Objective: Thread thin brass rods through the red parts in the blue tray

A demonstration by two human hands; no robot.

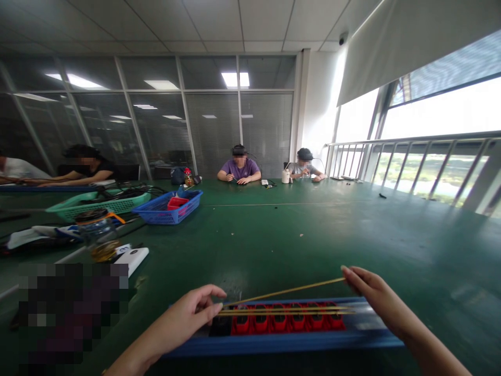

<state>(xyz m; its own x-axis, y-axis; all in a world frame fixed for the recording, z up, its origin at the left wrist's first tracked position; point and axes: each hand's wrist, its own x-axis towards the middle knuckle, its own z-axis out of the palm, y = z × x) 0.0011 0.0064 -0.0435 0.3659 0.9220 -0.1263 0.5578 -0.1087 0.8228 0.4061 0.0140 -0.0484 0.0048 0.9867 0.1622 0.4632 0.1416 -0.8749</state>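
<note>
Our left hand (201, 309) pinches thin sticks (289, 312) by their ends over the blue tray (289, 342) and its red cups (279, 325); our right hand (366, 284) grips a slanted stick (289, 290) by its right end. If our left pinch loosens, we might spill sticks among the cups.

Green tabletop (254, 256). At left, blue plastic basket (164, 215), red container (177, 203) inside; green plastic basket (74, 210) just beside, black cables (111, 195) in it. Lidded glass jar (96, 231) near white power bank (135, 258). Across tabletop, person in purple shirt (247, 169); person in grey shirt (299, 170) near white bottle (285, 177). Metal railing (415, 140) along windows (438, 117) at right, roller blind (407, 49) above.
</note>
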